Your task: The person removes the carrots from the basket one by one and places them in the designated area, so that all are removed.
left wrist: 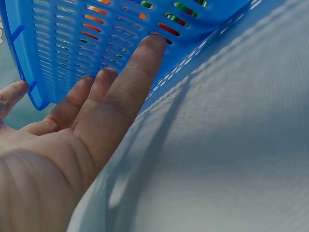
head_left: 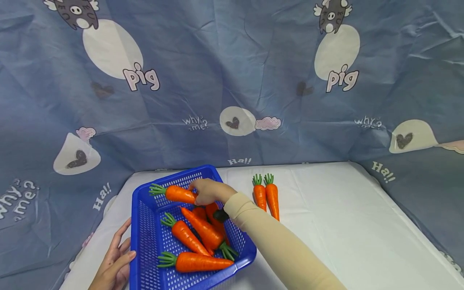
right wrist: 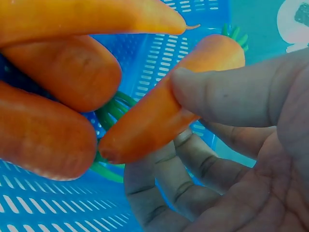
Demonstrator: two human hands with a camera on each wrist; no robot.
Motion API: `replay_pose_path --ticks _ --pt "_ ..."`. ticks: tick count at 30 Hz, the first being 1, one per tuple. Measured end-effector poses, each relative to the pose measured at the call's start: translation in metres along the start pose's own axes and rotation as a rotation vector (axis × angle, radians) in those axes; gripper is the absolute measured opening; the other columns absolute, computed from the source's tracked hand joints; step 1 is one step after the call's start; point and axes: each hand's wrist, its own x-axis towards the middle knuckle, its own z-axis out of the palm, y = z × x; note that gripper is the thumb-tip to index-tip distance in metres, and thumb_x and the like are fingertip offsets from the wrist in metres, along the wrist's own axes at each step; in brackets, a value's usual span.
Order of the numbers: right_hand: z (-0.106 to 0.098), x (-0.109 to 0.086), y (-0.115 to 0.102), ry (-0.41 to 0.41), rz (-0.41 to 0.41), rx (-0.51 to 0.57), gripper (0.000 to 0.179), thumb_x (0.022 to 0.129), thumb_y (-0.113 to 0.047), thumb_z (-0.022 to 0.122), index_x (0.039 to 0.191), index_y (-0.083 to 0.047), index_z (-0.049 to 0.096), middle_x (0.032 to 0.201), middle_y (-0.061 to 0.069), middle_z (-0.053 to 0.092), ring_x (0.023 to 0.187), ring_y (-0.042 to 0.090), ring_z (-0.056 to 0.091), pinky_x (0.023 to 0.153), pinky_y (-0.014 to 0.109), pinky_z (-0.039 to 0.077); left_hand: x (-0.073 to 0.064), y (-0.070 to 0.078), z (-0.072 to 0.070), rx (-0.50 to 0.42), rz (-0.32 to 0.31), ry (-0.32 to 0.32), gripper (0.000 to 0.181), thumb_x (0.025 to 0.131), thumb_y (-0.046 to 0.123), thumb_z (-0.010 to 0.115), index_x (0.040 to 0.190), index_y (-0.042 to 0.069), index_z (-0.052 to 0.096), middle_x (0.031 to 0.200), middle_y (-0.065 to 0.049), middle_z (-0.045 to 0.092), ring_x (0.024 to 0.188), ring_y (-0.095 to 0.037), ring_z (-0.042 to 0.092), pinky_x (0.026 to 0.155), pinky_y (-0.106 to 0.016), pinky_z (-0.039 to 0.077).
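My right hand [head_left: 209,191] reaches over the far part of a blue plastic basket [head_left: 145,225] and pinches an orange carrot [head_left: 177,194] with a green top pointing left. In the right wrist view the thumb presses on the carrot [right wrist: 169,104] and the fingers lie behind and under it. Several other carrots lie in the basket, among them one carrot [head_left: 204,262] along its near side. At the basket's left wall my left hand [head_left: 115,259] touches the outside. Its fingers are fairly straight against the slotted wall [left wrist: 101,43] in the left wrist view.
Two carrots, a left one [head_left: 259,195] and a right one [head_left: 272,197], lie side by side on the white tabletop [head_left: 326,225], right of the basket. A blue printed cloth [head_left: 253,80] hangs behind the table and along its sides.
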Motion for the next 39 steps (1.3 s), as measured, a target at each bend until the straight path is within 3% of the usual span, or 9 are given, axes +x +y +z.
replay_pose_path --ticks 10,17,28,39 --pt "-0.001 -0.013 0.011 0.023 0.026 0.244 0.046 0.099 -0.011 0.075 0.143 -0.009 0.061 0.131 0.011 0.071 0.111 0.018 0.066 0.102 0.035 0.059 0.0 -0.001 0.001 0.004 -0.014 0.023 0.072 0.113 0.003 0.03 0.168 0.04 0.004 0.147 0.007 0.06 0.127 -0.017 0.07 0.093 -0.048 0.065" --pt "-0.005 -0.024 0.018 0.028 0.021 0.422 0.047 0.098 -0.008 0.074 0.142 -0.007 0.059 0.124 0.011 0.071 0.107 0.019 0.066 0.102 0.041 0.059 0.0 -0.002 -0.001 -0.014 0.003 -0.007 0.073 0.113 0.001 0.029 0.169 0.041 0.003 0.147 0.006 0.06 0.128 -0.017 0.069 0.093 -0.048 0.065" --pt "-0.01 -0.037 0.026 0.055 -0.004 0.502 0.046 0.099 -0.01 0.075 0.142 -0.006 0.058 0.113 0.011 0.069 0.096 0.018 0.062 0.086 0.032 0.057 -0.001 -0.002 -0.003 -0.029 0.01 -0.021 0.074 0.113 0.001 0.028 0.169 0.041 0.003 0.147 0.005 0.06 0.128 -0.017 0.07 0.093 -0.049 0.065" --pt "-0.018 -0.054 0.032 0.075 -0.005 0.571 0.049 0.1 -0.009 0.074 0.145 -0.003 0.056 0.121 0.014 0.063 0.097 0.02 0.061 0.087 0.034 0.062 0.0 -0.002 -0.002 -0.013 -0.003 0.003 0.072 0.113 0.003 0.029 0.169 0.041 0.003 0.147 0.007 0.06 0.127 -0.017 0.069 0.093 -0.048 0.065"
